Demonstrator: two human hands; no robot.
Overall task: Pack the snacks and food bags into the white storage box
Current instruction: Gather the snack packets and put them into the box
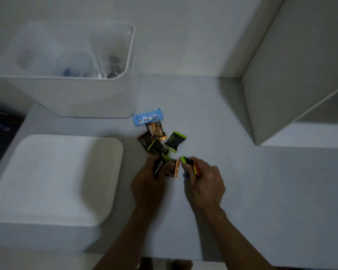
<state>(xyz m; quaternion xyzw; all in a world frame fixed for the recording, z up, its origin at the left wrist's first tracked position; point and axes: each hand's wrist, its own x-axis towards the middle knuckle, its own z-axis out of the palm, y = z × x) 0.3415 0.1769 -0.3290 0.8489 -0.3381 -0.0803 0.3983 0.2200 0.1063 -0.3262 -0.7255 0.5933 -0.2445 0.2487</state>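
The white storage box (98,98) stands open at the back left, with a clear bag and dark items inside. Small snack packets lie in a cluster on the white table: a blue one (147,119), an orange-black one (156,130), a dark one with orange ends (144,140) and two green-black ones (158,148) (175,142). My left hand (147,182) grips black and orange packets (165,167). My right hand (204,180) grips several thin packets with green, yellow and red edges (191,165). Both hands are just in front of the cluster.
The box's white lid (53,178) lies flat at the front left. A white cabinet panel (293,75) rises at the right. The table's front edge (174,259) runs under my forearms. Dark floor shows at the far left.
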